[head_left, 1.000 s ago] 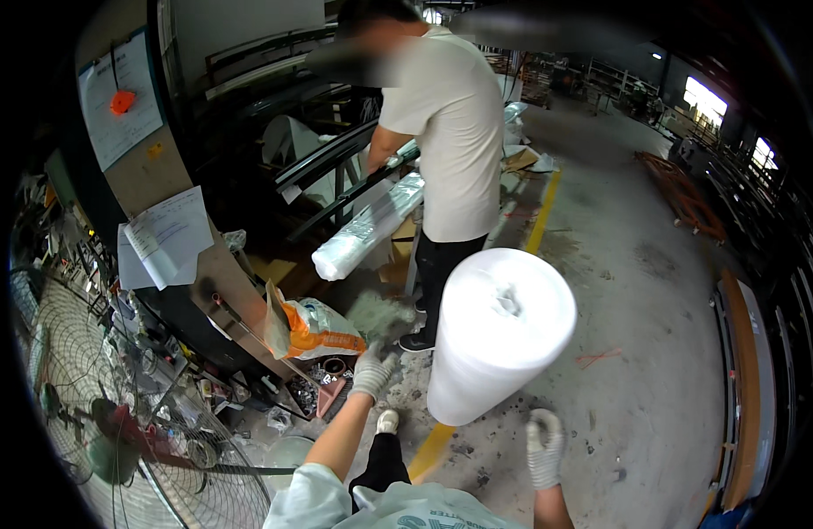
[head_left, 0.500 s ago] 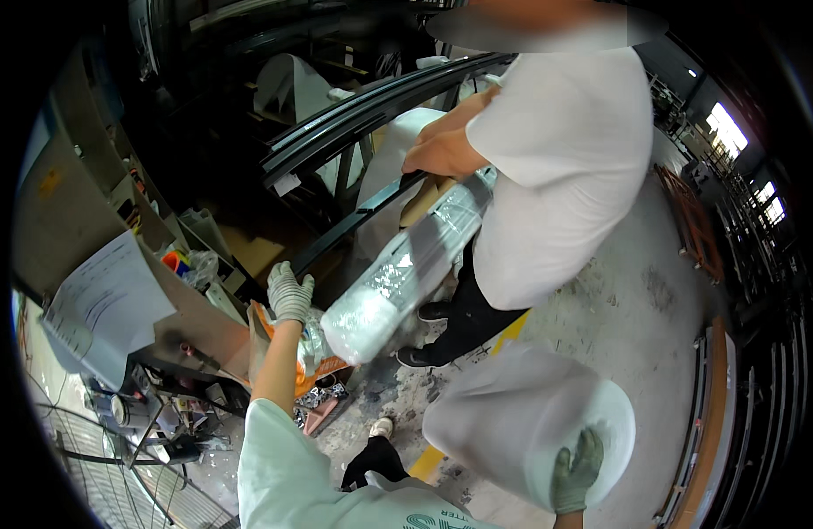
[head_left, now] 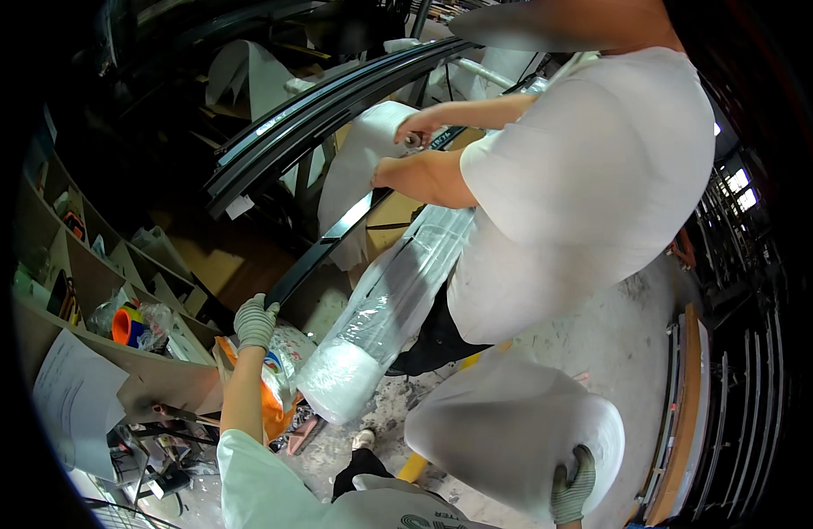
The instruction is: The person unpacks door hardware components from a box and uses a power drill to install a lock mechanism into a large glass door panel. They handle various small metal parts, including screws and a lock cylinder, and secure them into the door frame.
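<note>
Roll of white sheeting (head_left: 495, 432) sits at lower right, the right hand (head_left: 574, 489) laid half-spread against its end, and from my remote view I judge it light, soft and best steadied with a broad palm. The left hand (head_left: 255, 324) curls at the near end of the dark bar (head_left: 310, 264), beside the wrapped bundle (head_left: 346, 370); I cannot tell whether it grips, but I expect stiff, slick metal, best held right around.
</note>
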### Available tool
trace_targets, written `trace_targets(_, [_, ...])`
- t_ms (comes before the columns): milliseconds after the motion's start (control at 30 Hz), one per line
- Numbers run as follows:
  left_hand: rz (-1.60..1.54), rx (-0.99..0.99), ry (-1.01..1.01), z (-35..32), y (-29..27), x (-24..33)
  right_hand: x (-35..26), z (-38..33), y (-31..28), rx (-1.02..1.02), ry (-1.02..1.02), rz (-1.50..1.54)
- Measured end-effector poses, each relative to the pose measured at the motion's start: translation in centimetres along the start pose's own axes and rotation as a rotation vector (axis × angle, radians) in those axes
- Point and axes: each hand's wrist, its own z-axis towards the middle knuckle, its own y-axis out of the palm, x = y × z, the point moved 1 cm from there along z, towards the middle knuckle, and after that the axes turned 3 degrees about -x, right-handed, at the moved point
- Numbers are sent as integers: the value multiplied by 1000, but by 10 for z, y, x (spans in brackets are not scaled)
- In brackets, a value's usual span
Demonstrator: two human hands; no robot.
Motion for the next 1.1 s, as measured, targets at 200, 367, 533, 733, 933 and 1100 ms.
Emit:
trace_targets(200, [57,16,100,-4,-11,15,1,23,4,16,51,109])
trace_targets(367, [-78,-161,33,18,-5,-13,3,30,1,1,37,127])
trace_targets(533, [-153,-159,11,20,10,-19,13,12,-4,11,64,140])
trace_targets(733, [-147,119,30,0,11,-1,20,-7,-6,17,95,140])
trace_targets(933, [-343,426,554,-29,-36,98,21,-24,-6,37,159,130])
trace_targets(1100, [-13,20,972,-104,11,158,22,-30,-5,43,164,145])
